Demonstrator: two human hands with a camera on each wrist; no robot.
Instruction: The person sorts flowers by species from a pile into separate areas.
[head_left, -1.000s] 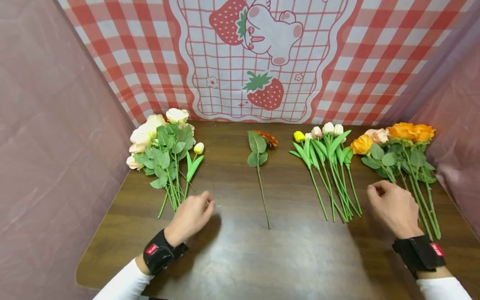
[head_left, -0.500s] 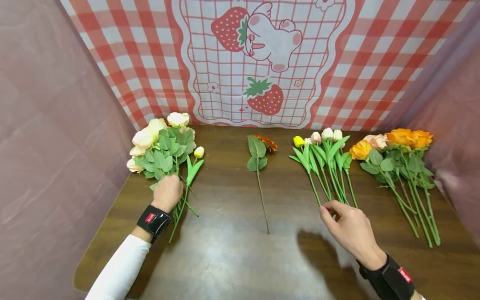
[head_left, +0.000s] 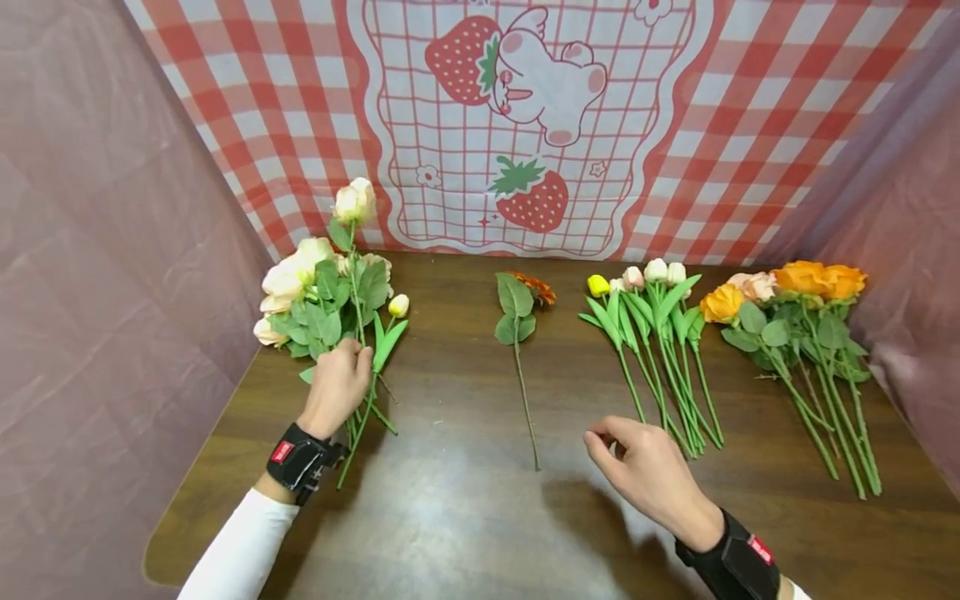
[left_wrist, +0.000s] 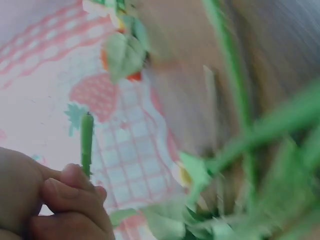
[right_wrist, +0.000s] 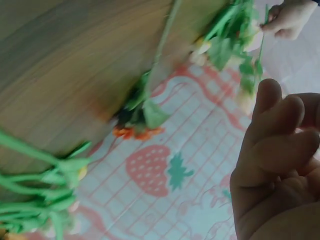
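My left hand (head_left: 337, 383) pinches the stem of a cream rose (head_left: 355, 202), lifted above the pile at the table's left. In the left wrist view the cut end of its stem (left_wrist: 86, 137) sticks out past the curled fingers (left_wrist: 75, 200). Beneath lie more pale roses (head_left: 288, 279) and one white tulip (head_left: 399, 306). My right hand (head_left: 648, 471) hovers over the table with fingers loosely curled, nothing in them. It is nearest the tulips (head_left: 660, 308), whose stems end just behind it. To its left lies a single orange flower (head_left: 534, 287) with a thin brown stem.
Orange and pink roses (head_left: 817, 279) lie at the right end of the wooden table (head_left: 457, 533). A red-and-white checked cloth (head_left: 525, 200) with strawberries hangs along the back edge. Pinkish curtains (head_left: 120, 292) close off both sides.
My left hand reached into the left pile, took hold of a cream rose and raised it. My right hand moved left from the orange roses, past the tulips, towards the middle.
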